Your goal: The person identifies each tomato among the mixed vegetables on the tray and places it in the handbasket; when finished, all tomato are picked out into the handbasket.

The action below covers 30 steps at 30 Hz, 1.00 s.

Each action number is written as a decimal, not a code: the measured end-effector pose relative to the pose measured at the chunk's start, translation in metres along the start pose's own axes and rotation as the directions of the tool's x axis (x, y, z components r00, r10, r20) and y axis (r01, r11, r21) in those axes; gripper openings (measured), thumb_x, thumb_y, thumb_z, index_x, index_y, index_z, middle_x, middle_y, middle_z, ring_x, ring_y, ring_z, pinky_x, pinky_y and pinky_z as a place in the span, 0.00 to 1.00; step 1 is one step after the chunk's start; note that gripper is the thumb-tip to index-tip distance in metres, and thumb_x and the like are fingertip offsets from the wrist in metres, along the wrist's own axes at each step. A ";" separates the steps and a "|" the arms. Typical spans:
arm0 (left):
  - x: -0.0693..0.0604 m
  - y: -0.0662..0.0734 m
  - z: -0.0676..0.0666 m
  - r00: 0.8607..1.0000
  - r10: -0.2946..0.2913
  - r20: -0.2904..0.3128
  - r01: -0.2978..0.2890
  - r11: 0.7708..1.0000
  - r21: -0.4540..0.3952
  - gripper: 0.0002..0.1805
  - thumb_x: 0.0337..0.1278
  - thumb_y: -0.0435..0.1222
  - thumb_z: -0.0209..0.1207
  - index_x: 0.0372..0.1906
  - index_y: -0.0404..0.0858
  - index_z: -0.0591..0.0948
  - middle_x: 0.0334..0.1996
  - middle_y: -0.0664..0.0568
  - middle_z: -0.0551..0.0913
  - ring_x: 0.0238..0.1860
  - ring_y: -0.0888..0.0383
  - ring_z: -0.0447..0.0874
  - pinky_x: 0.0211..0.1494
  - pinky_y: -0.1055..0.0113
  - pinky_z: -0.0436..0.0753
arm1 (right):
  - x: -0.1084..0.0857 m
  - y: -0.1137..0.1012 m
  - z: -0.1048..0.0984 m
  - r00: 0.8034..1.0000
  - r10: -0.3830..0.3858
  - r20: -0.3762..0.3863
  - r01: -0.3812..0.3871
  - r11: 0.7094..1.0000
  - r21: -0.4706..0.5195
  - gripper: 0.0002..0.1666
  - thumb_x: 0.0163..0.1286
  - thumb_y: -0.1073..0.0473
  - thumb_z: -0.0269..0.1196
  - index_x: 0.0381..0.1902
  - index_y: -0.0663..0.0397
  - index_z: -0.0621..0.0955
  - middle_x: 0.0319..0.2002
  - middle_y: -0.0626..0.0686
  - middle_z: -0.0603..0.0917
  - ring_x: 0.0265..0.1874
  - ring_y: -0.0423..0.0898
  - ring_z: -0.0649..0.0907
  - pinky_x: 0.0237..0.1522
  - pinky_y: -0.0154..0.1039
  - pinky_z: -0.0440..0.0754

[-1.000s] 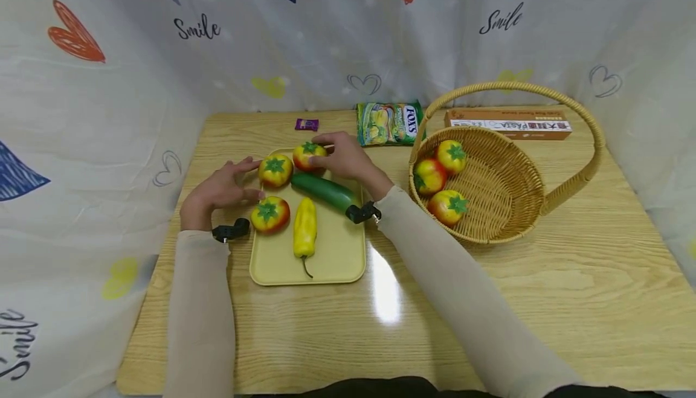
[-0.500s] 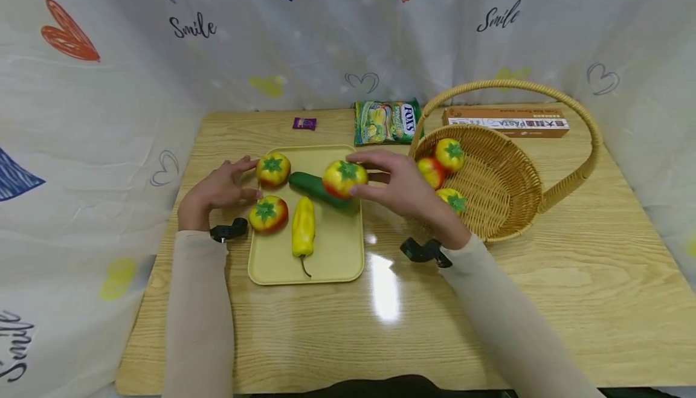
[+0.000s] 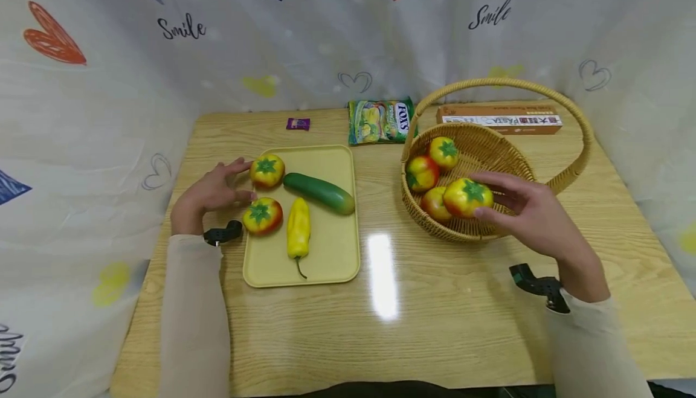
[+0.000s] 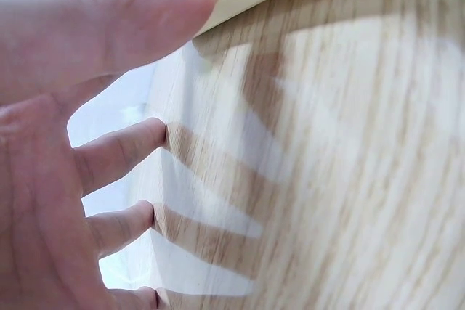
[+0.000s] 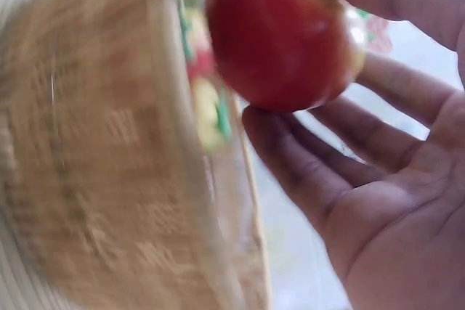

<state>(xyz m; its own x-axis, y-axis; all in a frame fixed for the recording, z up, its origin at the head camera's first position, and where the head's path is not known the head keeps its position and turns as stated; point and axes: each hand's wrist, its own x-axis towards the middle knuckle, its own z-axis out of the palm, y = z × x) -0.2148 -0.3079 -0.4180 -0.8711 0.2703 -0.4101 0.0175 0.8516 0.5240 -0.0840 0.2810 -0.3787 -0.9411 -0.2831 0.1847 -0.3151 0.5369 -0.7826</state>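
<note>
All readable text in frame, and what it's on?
"Smile": backdrop cloth, twice in full, once cut off at lower left.
"FOX'S": green bag; smaller print too small to read.
"PASTA": long brown box; other characters too small.
Purple wrapper: print unreadable.
Wrist views: none legible.

green FOX'S bag (image 3: 379, 121), small purple packet (image 3: 298, 124), long brown box (image 3: 522, 121), pale curtain (image 3: 310, 48) (hearts, "Smile" lettering)

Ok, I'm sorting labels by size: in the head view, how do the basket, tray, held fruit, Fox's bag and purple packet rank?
1. Basket, counting its handle
2. Tray
3. Fox's bag
4. Held fruit, though nearness to the camera may enlarge it
5. Purple packet, clearly smallest
</note>
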 end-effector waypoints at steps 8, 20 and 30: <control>0.000 -0.001 0.000 1.000 0.000 0.001 0.000 1.000 0.006 0.51 0.71 0.49 0.70 0.89 0.41 0.58 0.91 0.39 0.44 0.88 0.25 0.27 0.84 0.21 0.42 | -0.007 0.014 -0.013 0.988 0.063 0.138 -0.033 0.978 -0.206 0.31 0.67 0.63 0.80 0.67 0.51 0.86 0.62 0.59 0.89 0.54 0.19 0.80 0.51 0.17 0.83; 0.001 -0.003 0.003 1.000 0.018 -0.001 -0.018 0.999 -0.031 0.50 0.72 0.47 0.71 0.88 0.39 0.59 0.91 0.39 0.43 0.88 0.26 0.25 0.85 0.22 0.39 | 0.018 0.014 0.021 0.988 0.043 0.147 -0.021 0.989 -0.148 0.29 0.69 0.58 0.79 0.67 0.50 0.87 0.64 0.58 0.88 0.61 0.60 0.89 0.56 0.25 0.86; -0.001 0.000 0.002 1.000 0.013 -0.004 -0.013 1.000 -0.011 0.49 0.72 0.47 0.70 0.88 0.39 0.60 0.91 0.40 0.43 0.88 0.25 0.27 0.84 0.21 0.41 | 0.044 0.017 0.042 0.992 0.111 0.055 -0.099 0.977 -0.191 0.36 0.65 0.52 0.82 0.70 0.52 0.85 0.69 0.60 0.86 0.64 0.64 0.87 0.65 0.64 0.85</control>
<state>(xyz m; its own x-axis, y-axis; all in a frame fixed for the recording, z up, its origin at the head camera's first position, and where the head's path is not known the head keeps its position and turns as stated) -0.2134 -0.3072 -0.4189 -0.8728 0.2795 -0.4001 0.0237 0.8432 0.5371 -0.1257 0.2446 -0.4086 -0.9621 -0.2653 0.0636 -0.2384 0.7040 -0.6690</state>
